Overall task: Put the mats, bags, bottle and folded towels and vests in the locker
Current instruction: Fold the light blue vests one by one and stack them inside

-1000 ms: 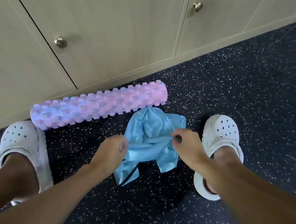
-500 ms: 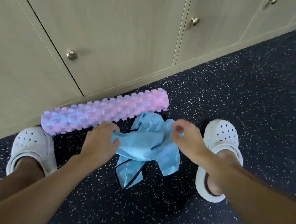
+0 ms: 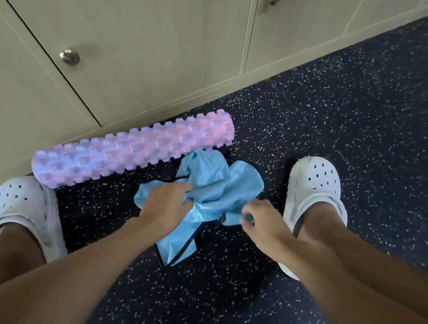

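Fingers [image 3: 185, 188] of the left hand [image 3: 165, 204]: curled, gripping a bunch of the vest [image 3: 220, 184] near its middle. Fingers [image 3: 250, 210] of the right hand [image 3: 264, 227]: curled, pinching the vest's near right edge.

Vest: light blue mesh, dark trim, crumpled, low between the two feet. One end trails toward the person. Whether it rests on the floor [image 3: 348, 125] cannot be told.

Roller [image 3: 132, 151]: pink, ridged, lying on the floor just behind the vest, along the foot of the lockers [image 3: 156, 32].

Lockers: pale wood doors, shut, with a round metal knob [image 3: 69, 56] on the nearest door.

Left clog [image 3: 25, 205] and right clog [image 3: 313, 183]: white, perforated, worn.

Floor: dark, speckled white.
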A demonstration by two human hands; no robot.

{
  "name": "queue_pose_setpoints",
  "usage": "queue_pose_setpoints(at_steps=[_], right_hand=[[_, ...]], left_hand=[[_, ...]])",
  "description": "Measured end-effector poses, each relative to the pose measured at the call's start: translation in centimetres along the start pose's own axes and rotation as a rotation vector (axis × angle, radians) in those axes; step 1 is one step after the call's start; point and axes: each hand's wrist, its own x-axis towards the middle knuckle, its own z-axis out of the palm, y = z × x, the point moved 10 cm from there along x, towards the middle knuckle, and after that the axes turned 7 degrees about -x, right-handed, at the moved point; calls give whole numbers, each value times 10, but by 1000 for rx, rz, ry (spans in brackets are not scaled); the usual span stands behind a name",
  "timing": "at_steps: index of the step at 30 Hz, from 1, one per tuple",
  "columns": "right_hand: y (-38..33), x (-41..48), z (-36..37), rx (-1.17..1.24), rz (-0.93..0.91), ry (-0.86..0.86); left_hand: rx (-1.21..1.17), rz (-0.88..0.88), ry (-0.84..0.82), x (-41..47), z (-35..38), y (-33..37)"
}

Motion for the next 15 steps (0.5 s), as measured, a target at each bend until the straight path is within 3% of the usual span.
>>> queue_pose_setpoints(at_steps=[4, 15], right_hand=[[-28, 7, -66, 231, -5, 90], [-182, -61, -302, 402, -313, 296]], left_hand=[[-119, -17, 66, 1, -43, 13], [-596, 393, 105, -72, -231, 191]])
